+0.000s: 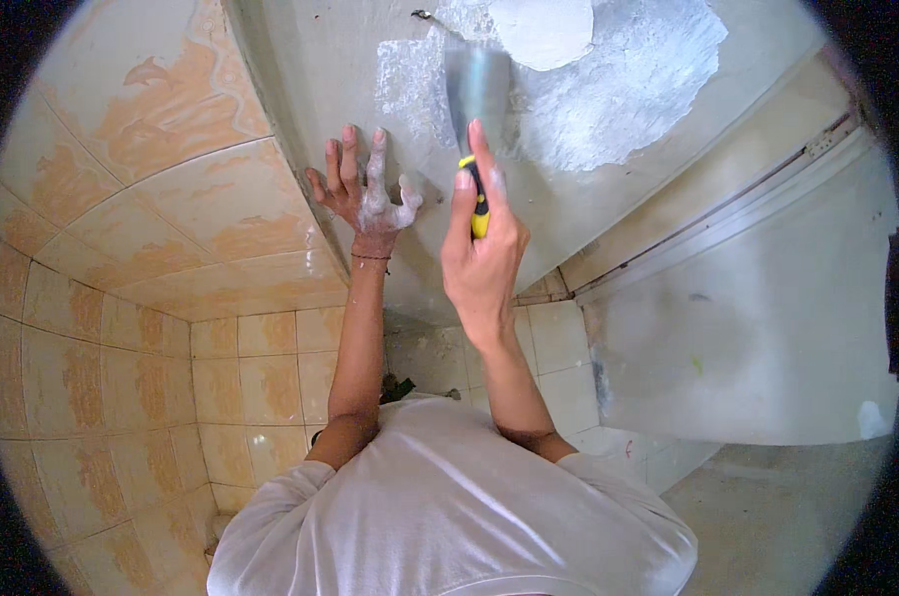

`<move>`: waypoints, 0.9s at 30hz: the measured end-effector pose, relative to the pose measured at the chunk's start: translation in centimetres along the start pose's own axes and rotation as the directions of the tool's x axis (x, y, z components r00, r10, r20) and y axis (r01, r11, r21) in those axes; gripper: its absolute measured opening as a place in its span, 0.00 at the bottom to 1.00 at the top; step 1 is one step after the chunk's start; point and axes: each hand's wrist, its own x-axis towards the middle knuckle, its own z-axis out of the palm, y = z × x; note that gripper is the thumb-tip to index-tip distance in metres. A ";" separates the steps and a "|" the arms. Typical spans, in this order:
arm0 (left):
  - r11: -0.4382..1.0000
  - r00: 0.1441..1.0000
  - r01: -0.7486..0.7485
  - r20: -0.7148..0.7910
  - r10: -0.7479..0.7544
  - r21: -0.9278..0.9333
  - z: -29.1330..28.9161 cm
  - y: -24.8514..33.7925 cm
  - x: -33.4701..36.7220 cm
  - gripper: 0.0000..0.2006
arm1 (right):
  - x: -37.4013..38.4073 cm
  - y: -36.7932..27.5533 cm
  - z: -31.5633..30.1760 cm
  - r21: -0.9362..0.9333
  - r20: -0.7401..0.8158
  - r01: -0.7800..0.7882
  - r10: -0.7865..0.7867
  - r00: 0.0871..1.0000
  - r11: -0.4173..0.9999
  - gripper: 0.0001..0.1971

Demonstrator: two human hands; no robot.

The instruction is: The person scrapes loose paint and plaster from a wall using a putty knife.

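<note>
Top: pale greyish-white short-sleeved T-shirt, thin soft fabric, looks plain across the upper part in view. Long creases fan over it; curved neckline edge just shows at the bottom of the view. Left sleeve and right sleeve both loose, same pale cloth, ending above the elbow. Forearms bare below that.

Left wrist: thin dark cord bracelet, single narrow band, short loose end on the thumb side. Left hand: chalky white residue over thumb, index finger and adjoining knuckles, thickest there. Right hand: bare, smaller pale smear on the index finger.
</note>
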 end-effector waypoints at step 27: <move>0.998 0.997 -0.058 0.054 0.057 0.010 -0.4 0.1 0.0 0.32 | 0.3 2.3 -0.6 -0.113 -0.032 0.108 -0.112 0.993 0.988 0.21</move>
